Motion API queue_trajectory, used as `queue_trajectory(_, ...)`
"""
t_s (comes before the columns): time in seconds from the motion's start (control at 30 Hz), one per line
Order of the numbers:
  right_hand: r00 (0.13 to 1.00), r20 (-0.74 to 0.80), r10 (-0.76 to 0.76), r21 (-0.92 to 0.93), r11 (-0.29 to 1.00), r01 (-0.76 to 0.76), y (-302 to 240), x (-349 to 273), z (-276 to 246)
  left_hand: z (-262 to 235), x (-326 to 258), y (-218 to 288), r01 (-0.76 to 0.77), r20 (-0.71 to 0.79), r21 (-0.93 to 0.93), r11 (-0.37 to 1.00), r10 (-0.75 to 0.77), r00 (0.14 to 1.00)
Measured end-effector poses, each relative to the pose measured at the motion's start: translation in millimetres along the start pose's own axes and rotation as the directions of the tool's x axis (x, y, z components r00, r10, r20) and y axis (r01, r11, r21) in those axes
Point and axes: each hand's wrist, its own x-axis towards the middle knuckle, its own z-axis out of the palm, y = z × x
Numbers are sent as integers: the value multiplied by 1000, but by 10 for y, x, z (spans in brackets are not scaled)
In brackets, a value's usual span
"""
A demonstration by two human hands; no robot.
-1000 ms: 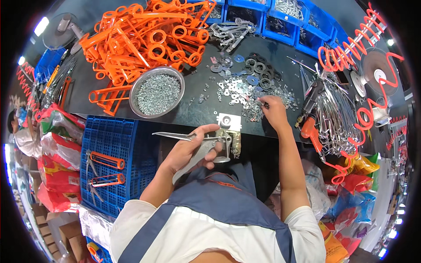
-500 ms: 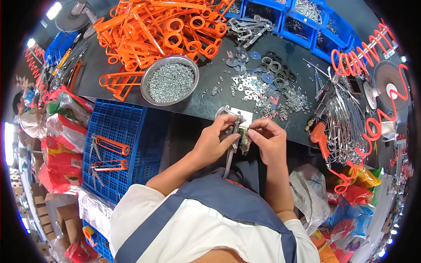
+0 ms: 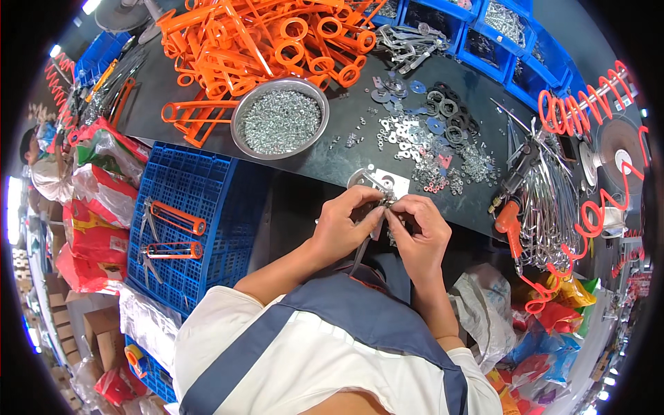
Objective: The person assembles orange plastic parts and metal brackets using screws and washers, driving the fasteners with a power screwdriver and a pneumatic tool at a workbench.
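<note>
Just off the bench's near edge, my left hand (image 3: 344,223) is closed around a long grey metal lever (image 3: 359,256). The lever's curved upper end shows above the fingers, and its narrow end points down toward my body. My right hand (image 3: 420,223) pinches at the lever's upper part, thumb and fingertips meeting those of the left. Whatever small piece it holds is hidden by the fingers. Beyond the hands, a white card (image 3: 398,184) lies at the bench edge. Small white links (image 3: 401,135), dark rings (image 3: 453,114) and loose nuts (image 3: 477,162) are spread behind it.
A steel bowl of small fasteners (image 3: 319,135) stands left, below a heap of orange frames (image 3: 235,52). Blue bins (image 3: 484,48) line the back. An orange-handled air tool (image 3: 508,220) and coiled red hose (image 3: 588,218) are right; a blue crate (image 3: 180,270) is left.
My right hand has moved left and closed in on the lever, so the fingertips of both hands now meet. The bench has shifted slightly rightward in view.
</note>
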Motion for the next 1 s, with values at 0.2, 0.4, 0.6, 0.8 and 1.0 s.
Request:
queue_trajectory(0.2,993,-23,115,277,955,-104,100,-33,199,-48,45,-34,-98,-125,11,995,99,987)
queue_trajectory(0.4,996,94,1,-133,991,11,552,542,30,-246,87,-201,26,-214,-226,974,-76,974)
queue_trajectory(0.6,933,216,-289,-654,666,358,1995,1741,-222,-354,32,-90,115,-137,-513,851,-214,967)
queue_trajectory(0.8,892,442,-96,-802,403,441,1946,1923,-218,-379,3,-46,149,-129,-598,787,-278,952)
queue_trajectory(1.0,979,69,194,-106,977,-186,1276,1270,-256,-257,53,-98,160,-123,-549,821,-269,955)
